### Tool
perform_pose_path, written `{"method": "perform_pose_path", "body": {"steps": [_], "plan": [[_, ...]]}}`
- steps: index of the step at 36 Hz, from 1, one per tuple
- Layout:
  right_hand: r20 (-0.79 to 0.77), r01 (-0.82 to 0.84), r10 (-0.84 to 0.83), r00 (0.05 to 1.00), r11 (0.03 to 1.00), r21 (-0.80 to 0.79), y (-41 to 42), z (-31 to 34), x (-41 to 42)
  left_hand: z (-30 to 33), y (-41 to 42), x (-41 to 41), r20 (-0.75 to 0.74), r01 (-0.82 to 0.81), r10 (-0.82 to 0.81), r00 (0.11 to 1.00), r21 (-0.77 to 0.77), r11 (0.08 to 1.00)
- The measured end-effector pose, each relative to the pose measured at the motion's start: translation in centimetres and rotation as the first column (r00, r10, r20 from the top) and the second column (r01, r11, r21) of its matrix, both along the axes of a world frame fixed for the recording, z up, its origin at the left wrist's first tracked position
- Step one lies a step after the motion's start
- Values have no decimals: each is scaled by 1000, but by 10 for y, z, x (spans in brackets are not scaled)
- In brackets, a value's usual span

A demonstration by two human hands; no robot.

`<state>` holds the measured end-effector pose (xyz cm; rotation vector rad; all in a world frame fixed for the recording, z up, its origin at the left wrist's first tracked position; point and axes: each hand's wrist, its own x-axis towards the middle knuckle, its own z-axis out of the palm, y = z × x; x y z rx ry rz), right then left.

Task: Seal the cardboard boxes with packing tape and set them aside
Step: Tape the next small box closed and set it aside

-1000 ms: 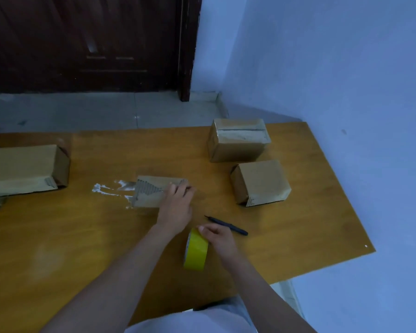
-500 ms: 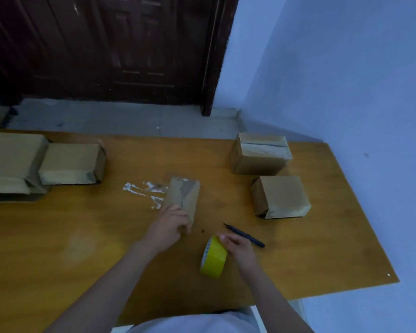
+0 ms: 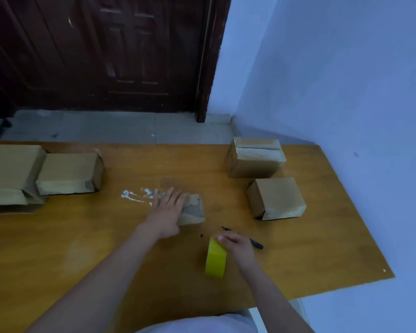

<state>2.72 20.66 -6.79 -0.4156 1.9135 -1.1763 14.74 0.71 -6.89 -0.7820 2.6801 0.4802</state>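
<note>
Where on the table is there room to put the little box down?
Bare wood lies on the near left of the table, below the stacked boxes, and along the right edge past the two sealed boxes. It's crowded in the middle: left hand, small box, tape roll, pen.

matt cardboard boxes (image 3: 275,197) (glossy wood table (image 3: 82,236))

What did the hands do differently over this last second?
The left hand turned the small flat box around on the table and now lies spread over it. The right hand kept its grip on the yellow tape roll; the other boxes stayed put.
</note>
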Motion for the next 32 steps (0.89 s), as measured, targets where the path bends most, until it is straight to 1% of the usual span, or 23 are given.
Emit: {"method": "perform_pose_path", "body": {"steps": [2, 3, 5, 7, 8, 9, 11, 15, 17, 19, 22, 24, 29, 32], "plan": [[-24, -12, 12, 1000, 1000, -8, -3, 8, -3, 5, -6, 1, -54, 44, -39, 998, 83, 996], [-38, -26, 25, 999, 1000, -6, -5, 14, -5, 9, -7, 0, -123, 53, -37, 992, 125, 991], [-65, -43, 42, 997, 999, -12, -9, 25, -8, 26, -2, -4, -300, 56, 17, 954, 236, 970], [-89, -53, 49, 995, 998, -40, -16, 37, -12, 47, 10, -10, -426, 83, 102, 899, 394, 915], [-105, -58, 52, 993, 997, -57, -20, 44, -14, 56, 18, -14, -465, 117, 106, 879, 426, 897], [-123, -60, 50, 991, 995, -74, -24, 51, -16, 62, 26, -19, -504, 154, 92, 859, 426, 892], [-170, -40, 21, 985, 994, -105, -33, 61, -20, 69, 37, -28, -570, 169, 125, 812, 435, 885], [-306, -8, -41, 951, 988, -157, -46, 78, -19, 81, 38, -39, -577, 40, 300, 760, 502, 864], [-331, -12, -62, 942, 976, -218, -50, 88, -17, 89, 34, -41, -577, 27, 300, 759, 489, 872], [-317, -16, -80, 945, 957, -290, -54, 99, -17, 98, 30, -42, -571, 36, 269, 776, 466, 884], [-342, -60, -67, 937, 936, -347, -59, 113, -17, 111, 24, -39, -550, 47, 245, 798, 463, 885], [-327, -71, -63, 943, 921, -382, -60, 121, -16, 120, 20, -38, -552, 54, 242, 798, 465, 884], [-288, -84, -41, 957, 909, -407, -62, 133, -16, 137, 12, -39, -523, 58, 211, 826, 450, 891], [-288, -59, -59, 956, 921, -386, -67, 134, -15, 140, 10, -41, -536, 8, 307, 786, 505, 863]]}}
